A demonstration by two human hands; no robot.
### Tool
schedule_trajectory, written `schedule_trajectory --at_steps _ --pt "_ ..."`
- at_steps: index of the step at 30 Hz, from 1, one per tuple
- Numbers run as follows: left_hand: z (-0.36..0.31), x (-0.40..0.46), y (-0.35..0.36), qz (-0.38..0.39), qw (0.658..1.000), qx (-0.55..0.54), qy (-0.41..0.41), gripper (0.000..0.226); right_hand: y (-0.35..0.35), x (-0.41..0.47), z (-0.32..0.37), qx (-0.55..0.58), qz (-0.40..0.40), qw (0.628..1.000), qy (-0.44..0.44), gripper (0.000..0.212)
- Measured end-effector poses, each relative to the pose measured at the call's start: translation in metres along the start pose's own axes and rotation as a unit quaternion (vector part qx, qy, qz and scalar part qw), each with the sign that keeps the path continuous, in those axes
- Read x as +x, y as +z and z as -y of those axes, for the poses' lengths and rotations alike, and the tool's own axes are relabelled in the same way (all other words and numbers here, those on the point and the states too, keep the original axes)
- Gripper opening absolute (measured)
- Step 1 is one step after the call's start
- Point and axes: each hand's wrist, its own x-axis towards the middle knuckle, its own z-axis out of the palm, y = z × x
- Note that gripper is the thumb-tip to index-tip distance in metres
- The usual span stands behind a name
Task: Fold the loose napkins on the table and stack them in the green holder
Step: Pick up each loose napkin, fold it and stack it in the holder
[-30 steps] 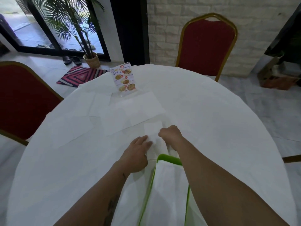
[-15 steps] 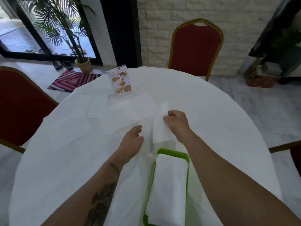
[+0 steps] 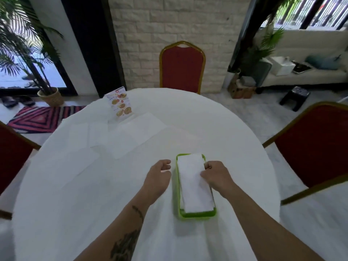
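Since the previous half-second, a folded napkin (image 3: 194, 182) was carried from beyond the green holder (image 3: 196, 215) onto its stack, pinched by the right hand (image 3: 214, 176). Left hand (image 3: 158, 176) was held loosely open beside. Risk: misalignment on release. Unfolded napkins (image 3: 131, 136) remained on the table (image 3: 75, 204).
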Motion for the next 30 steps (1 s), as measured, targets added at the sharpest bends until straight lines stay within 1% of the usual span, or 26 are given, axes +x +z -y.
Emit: schedule_trajectory --at_steps 2,4,6,8,10,11,13,14,16,18,21,25,27,30 --pt "0.006 -0.016 0.005 0.025 0.998 0.063 0.019 0.044 0.005 -0.012 -0.002 -0.026 -0.034 0.999 0.004 0.013" --pt "0.009 -0.030 0.009 0.057 0.992 0.104 0.041 0.049 0.007 -0.021 0.002 -0.052 -0.058 0.997 0.003 0.026" --pt "0.012 -0.040 0.011 0.080 0.986 0.126 0.077 0.048 0.008 -0.031 0.008 -0.119 -0.083 0.989 -0.012 0.035" --pt "0.016 -0.047 0.012 0.097 0.974 0.173 0.108 0.052 0.010 -0.041 0.010 -0.184 -0.115 0.975 -0.055 0.042" --pt "0.018 -0.051 0.011 0.116 0.956 0.237 0.125 0.063 0.013 -0.049 0.010 -0.224 -0.123 0.960 -0.116 0.048" --pt "0.017 -0.052 0.011 0.117 0.949 0.260 0.137 0.069 0.016 -0.052 0.008 -0.250 -0.112 0.951 -0.146 0.050" --pt "0.014 -0.054 0.012 0.113 0.938 0.290 0.150 0.076 0.021 -0.054 0.001 -0.330 -0.063 0.922 -0.189 0.052" --pt "0.014 -0.053 0.013 0.112 0.931 0.311 0.155 0.075 0.023 -0.054 -0.004 -0.371 -0.033 0.906 -0.201 0.052" --pt "0.016 -0.052 0.018 0.120 0.904 0.373 0.169 0.068 0.025 -0.052 -0.017 -0.421 0.024 0.883 -0.206 0.056" --pt "0.021 -0.050 0.025 0.126 0.885 0.413 0.175 0.060 0.025 -0.049 -0.030 -0.432 0.055 0.875 -0.210 0.060" --pt "0.021 -0.047 0.032 0.115 0.877 0.437 0.165 0.056 0.024 -0.041 -0.038 -0.432 0.055 0.872 -0.222 0.064" --pt "0.012 -0.046 0.038 0.114 0.856 0.484 0.144 0.057 0.028 -0.038 -0.044 -0.419 0.058 0.875 -0.235 0.069" --pt "0.009 -0.047 0.037 0.113 0.861 0.475 0.144 0.055 0.025 -0.037 -0.045 -0.409 0.066 0.880 -0.232 0.070" --pt "0.012 -0.053 0.033 0.080 0.896 0.401 0.172 0.045 0.011 -0.037 -0.034 -0.380 0.081 0.896 -0.216 0.063"
